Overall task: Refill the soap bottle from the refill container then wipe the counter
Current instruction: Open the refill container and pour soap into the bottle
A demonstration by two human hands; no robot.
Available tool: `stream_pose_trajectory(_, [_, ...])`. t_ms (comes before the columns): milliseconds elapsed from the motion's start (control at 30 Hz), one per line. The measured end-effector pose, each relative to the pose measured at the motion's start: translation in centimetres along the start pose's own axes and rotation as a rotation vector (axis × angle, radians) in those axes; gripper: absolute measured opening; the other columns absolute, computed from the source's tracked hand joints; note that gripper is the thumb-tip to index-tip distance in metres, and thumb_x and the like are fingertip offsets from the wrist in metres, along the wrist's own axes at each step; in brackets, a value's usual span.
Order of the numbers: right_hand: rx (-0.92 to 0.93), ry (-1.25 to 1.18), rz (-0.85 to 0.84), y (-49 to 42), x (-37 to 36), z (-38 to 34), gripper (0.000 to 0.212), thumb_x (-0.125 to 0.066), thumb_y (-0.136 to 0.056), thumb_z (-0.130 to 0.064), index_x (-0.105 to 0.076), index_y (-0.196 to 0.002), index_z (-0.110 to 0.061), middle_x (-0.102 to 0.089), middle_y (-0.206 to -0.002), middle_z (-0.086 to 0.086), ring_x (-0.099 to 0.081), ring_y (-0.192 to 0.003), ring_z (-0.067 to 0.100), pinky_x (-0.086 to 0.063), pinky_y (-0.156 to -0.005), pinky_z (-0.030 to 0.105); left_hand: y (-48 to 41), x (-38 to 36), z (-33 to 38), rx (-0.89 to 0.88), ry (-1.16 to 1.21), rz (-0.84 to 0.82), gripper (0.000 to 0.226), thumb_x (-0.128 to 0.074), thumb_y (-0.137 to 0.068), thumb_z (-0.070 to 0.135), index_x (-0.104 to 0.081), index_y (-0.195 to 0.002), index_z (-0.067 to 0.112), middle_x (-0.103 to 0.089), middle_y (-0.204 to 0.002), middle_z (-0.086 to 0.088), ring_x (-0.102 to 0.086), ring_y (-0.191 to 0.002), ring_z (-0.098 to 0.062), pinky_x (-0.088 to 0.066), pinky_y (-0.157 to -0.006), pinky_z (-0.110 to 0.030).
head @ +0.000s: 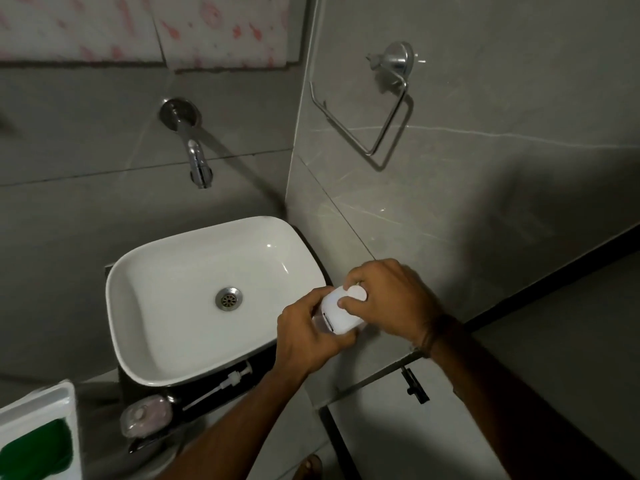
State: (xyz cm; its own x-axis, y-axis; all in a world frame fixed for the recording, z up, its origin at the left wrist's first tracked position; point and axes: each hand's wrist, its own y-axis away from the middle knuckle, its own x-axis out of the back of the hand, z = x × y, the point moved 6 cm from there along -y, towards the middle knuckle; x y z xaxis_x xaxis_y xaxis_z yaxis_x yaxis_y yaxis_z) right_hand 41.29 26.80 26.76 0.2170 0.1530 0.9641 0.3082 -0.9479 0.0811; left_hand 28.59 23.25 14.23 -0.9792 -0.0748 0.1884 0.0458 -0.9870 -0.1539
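White refill container (pixel 341 318) is held just beside the right rim of the sink (pixel 194 380); its body is gripped by the curled left hand (pixel 306 339); its cap (pixel 356 292), at the upper-right end of the long axis, is pinched by the right hand (pixel 393 299), so unscrewing is judged to fall there.

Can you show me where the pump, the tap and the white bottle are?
Pump (pixel 230 378): head view, on its collar.
Tap (pixel 196 160): head view, on the spout.
White bottle (pixel 341 315): head view, on its body.
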Motion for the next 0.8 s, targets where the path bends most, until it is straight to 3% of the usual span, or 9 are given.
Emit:
stream_pose_trajectory(167, [0.194,-0.085,-0.228,1.0,1.7,-3.3,0.049,-0.076,-0.078,-0.007,-0.072,-0.125,-0.021,-0.073,-0.121,-0.001,-0.068,-0.109,0.015,-0.055,-0.098,0.028,1.4,2.1,1.6,-0.05,-0.022,0.031,0.076,-0.096,-0.06,0.044,-0.074,-0.127,0.017,-0.077,-0.116,0.011,-0.073,-0.101,-0.002,-0.052,-0.085,-0.001])
stream_pose_trajectory(233, [0.144,-0.085,-0.19,1.4,2.4,-4.4,0.071,-0.082,-0.071,-0.041,-0.058,-0.137,-0.033,-0.068,-0.122,-0.008,-0.064,-0.105,0.012,-0.054,-0.092,0.028,1.8,2.9,2.3,-0.05,-0.012,0.07,0.073,-0.095,-0.061,0.045,-0.075,-0.126,0.019,-0.071,-0.11,0.024,-0.068,-0.098,0.015,-0.049,-0.083,0.003])
stream_pose_trajectory(333, [-0.032,0.159,-0.055,1.6,3.2,-5.6,0.08,-0.057,-0.064,-0.087,-0.062,-0.119,-0.03,-0.068,-0.108,-0.005,-0.065,-0.092,0.017,-0.056,-0.081,0.034,2.2,3.7,3.1,-0.043,-0.01,0.085,0.069,-0.091,-0.059,0.051,-0.075,-0.122,0.028,-0.069,-0.105,0.032,-0.063,-0.1,0.025,-0.046,-0.08,0.005])
stream_pose_trajectory(467, [0.05,0.158,-0.119,2.0,3.3,-7.2,0.026,-0.072,-0.087,-0.042,-0.071,-0.108,-0.026,-0.07,-0.109,-0.003,-0.067,-0.098,0.019,-0.055,-0.082,0.031,2.6,4.5,3.8,-0.084,-0.023,0.084,0.07,-0.096,-0.058,0.045,-0.072,-0.122,0.031,-0.067,-0.104,0.032,-0.062,-0.1,0.024,-0.047,-0.079,0.005])
stream_pose_trajectory(533, [0.137,-0.005,-0.169,2.6,3.7,-7.9,0.044,-0.078,-0.077,-0.024,-0.068,-0.12,-0.028,-0.067,-0.117,-0.005,-0.065,-0.101,0.017,-0.058,-0.086,0.034,2.9,4.9,4.0,-0.092,-0.008,0.097,0.069,-0.098,-0.058,0.042,-0.071,-0.121,0.035,-0.066,-0.103,0.037,-0.063,-0.098,0.024,-0.047,-0.079,0.005])
stream_pose_trajectory(600, [0.072,0.02,-0.167,2.9,3.7,-7.8,0.069,-0.082,-0.072,-0.044,-0.055,-0.134,-0.031,-0.061,-0.127,-0.005,-0.063,-0.106,0.019,-0.057,-0.09,0.039,3.1,5.5,4.0,-0.083,-0.003,0.113,0.067,-0.098,-0.059,0.042,-0.069,-0.119,0.04,-0.061,-0.104,0.044,-0.062,-0.097,0.026,-0.046,-0.079,0.006])
stream_pose_trajectory(667, [-0.02,0.2,-0.177,3.0,3.3,-7.5,0.063,-0.076,-0.076,-0.061,-0.058,-0.128,-0.029,-0.064,-0.123,-0.002,-0.064,-0.103,0.021,-0.056,-0.088,0.038,3.3,5.7,4.0,-0.091,-0.024,0.107,0.066,-0.097,-0.058,0.041,-0.073,-0.119,0.037,-0.06,-0.102,0.045,-0.063,-0.096,0.025,-0.046,-0.078,0.006])
stream_pose_trajectory(733, [0.018,0.144,-0.184,3.0,3.1,-7.6,0.038,-0.075,-0.084,-0.04,-0.066,-0.119,-0.028,-0.068,-0.119,-0.001,-0.065,-0.103,0.02,-0.056,-0.089,0.035,3.5,5.6,4.0,-0.104,-0.032,0.09,0.065,-0.098,-0.058,0.04,-0.07,-0.116,0.038,-0.06,-0.101,0.044,-0.063,-0.096,0.023,-0.047,-0.077,0.005])
stream_pose_trajectory(800, [0.096,-0.011,-0.205,3.4,3.4,-8.2,0.046,-0.076,-0.079,-0.014,-0.068,-0.123,-0.026,-0.067,-0.121,-0.003,-0.064,-0.107,0.018,-0.057,-0.093,0.034,3.6,5.6,3.7,-0.104,-0.037,0.095,0.064,-0.097,-0.059,0.043,-0.069,-0.116,0.039,-0.062,-0.101,0.04,-0.064,-0.094,0.021,-0.049,-0.077,0.003])
